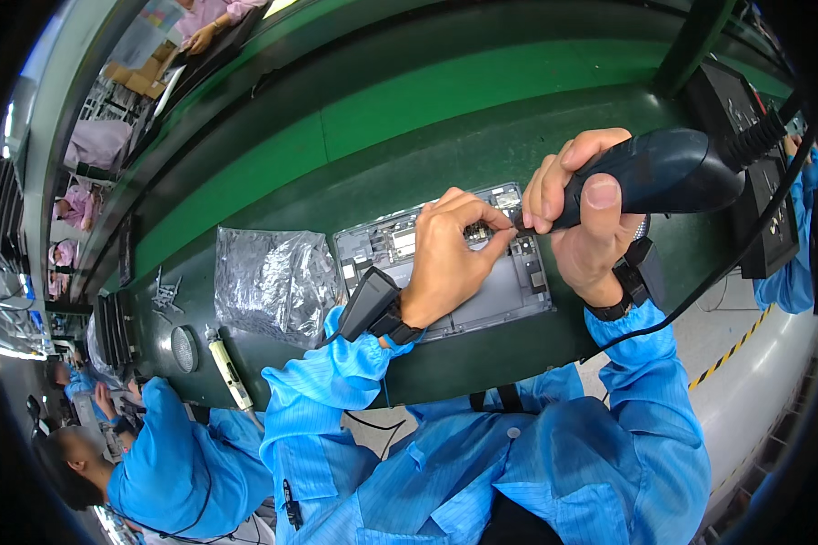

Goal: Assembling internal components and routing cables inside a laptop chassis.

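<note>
An opened grey laptop base (482, 304) lies on the green bench in front of me, its inner parts bare along the far side. In my right hand (586, 222) is a thick black electric screwdriver (668, 168), held nearly level with its tip end pointing left, over the far right part of the base. My left hand (450, 254) is above the base, thumb and index finger pinched together close to that tip. Whatever sits between those fingertips is too small to make out. Both wrists carry black strapped devices.
Left of the base lies a clear plastic bag (273, 282). A pale green screwdriver (229, 368), a round dish (184, 349), small loose pieces (165, 294) and stacked black trays (115, 327) are farther left. A black cable (700, 300) hangs right, by a black bin (759, 182). A co-worker (168, 454) sits left.
</note>
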`<action>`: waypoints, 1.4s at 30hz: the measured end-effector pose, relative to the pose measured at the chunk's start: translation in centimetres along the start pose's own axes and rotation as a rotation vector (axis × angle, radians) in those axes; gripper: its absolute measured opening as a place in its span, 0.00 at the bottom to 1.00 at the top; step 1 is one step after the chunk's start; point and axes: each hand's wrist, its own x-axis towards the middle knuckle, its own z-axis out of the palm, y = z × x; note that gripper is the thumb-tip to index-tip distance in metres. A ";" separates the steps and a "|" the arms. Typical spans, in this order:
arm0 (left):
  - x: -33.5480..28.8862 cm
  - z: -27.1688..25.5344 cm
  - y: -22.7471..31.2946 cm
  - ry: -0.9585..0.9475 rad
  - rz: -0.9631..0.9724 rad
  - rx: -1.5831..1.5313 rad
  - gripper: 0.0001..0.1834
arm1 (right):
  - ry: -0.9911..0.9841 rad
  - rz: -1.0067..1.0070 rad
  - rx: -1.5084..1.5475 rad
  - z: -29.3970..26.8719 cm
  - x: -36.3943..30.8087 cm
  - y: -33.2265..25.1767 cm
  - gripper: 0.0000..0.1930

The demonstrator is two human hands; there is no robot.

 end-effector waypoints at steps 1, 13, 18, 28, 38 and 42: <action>0.0 0.0 0.0 -0.005 -0.006 0.002 0.08 | -0.014 -0.007 -0.008 0.0 0.0 0.0 0.20; 0.0 -0.1 -0.2 0.001 0.032 0.006 0.07 | 0.006 -0.033 0.124 0.7 -0.5 0.6 0.14; -0.1 -0.1 -0.6 -0.028 0.027 0.025 0.10 | -0.044 -0.009 -0.049 0.6 -0.3 0.2 0.18; 0.5 -0.3 -2.5 -0.004 0.067 0.295 0.17 | 0.093 0.061 0.098 0.6 0.4 2.0 0.12; 0.7 -0.1 -3.2 0.012 0.080 0.242 0.13 | -0.041 0.083 -0.084 -0.6 0.5 3.2 0.16; 0.6 -0.2 -3.7 0.011 0.088 0.222 0.11 | -0.026 0.090 -0.076 -0.1 0.5 3.7 0.15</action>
